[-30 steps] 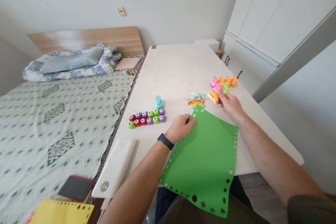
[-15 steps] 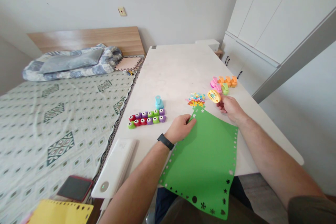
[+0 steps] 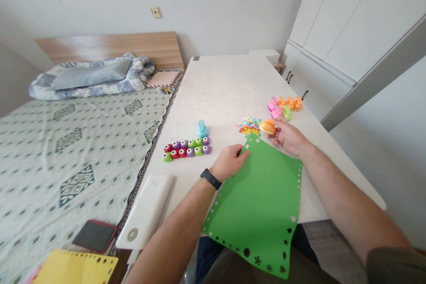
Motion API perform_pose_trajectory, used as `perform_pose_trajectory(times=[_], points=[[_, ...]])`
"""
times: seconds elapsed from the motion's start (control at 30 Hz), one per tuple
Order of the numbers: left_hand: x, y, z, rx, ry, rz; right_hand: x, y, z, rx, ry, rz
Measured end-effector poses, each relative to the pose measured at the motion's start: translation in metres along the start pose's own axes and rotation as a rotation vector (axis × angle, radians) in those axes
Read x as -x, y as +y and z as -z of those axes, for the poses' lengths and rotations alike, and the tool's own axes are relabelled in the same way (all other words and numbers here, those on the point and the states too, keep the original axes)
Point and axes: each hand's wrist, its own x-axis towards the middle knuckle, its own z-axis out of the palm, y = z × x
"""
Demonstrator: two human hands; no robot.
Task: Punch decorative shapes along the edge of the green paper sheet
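My right hand (image 3: pixel 289 137) is shut on an orange craft punch (image 3: pixel 268 127), holding it just above the tip of a green paper sheet (image 3: pixel 259 208). Small punched holes line the sheet's edges. My left hand (image 3: pixel 229 163) grips the sheet's upper left edge. A heap of multicoloured paper cutouts (image 3: pixel 249 126) lies at the sheet's tip, close to the punch. Several pink, orange and green punches (image 3: pixel 282 107) stand just beyond my right hand.
On the white table (image 3: pixel 226 84) stand a row of several red, purple and green punches (image 3: pixel 186 148), a blue punch (image 3: pixel 202 129) and a white box (image 3: pixel 144 211). Left of the table lie a bed (image 3: pixel 76 164), a phone (image 3: pixel 95 236) and a yellow sheet (image 3: pixel 75 268).
My right hand has turned the punch, first showing its yellow underside, then its orange top again. The punch has shifted slightly left and down. My left hand has not moved.
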Motion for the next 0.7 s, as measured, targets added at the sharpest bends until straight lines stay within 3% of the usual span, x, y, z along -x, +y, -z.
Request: perform_pose_trajectory(times=[0.27,0.7], points=[[0.001,0.001,0.0,0.008,-0.004,0.006,-0.004,-0.001,-0.004,-0.025,0.03,0.029],[0.0,-0.003,-0.001,-0.004,-0.008,0.001,-0.016,0.003,0.008,-0.082,0.067,0.073]])
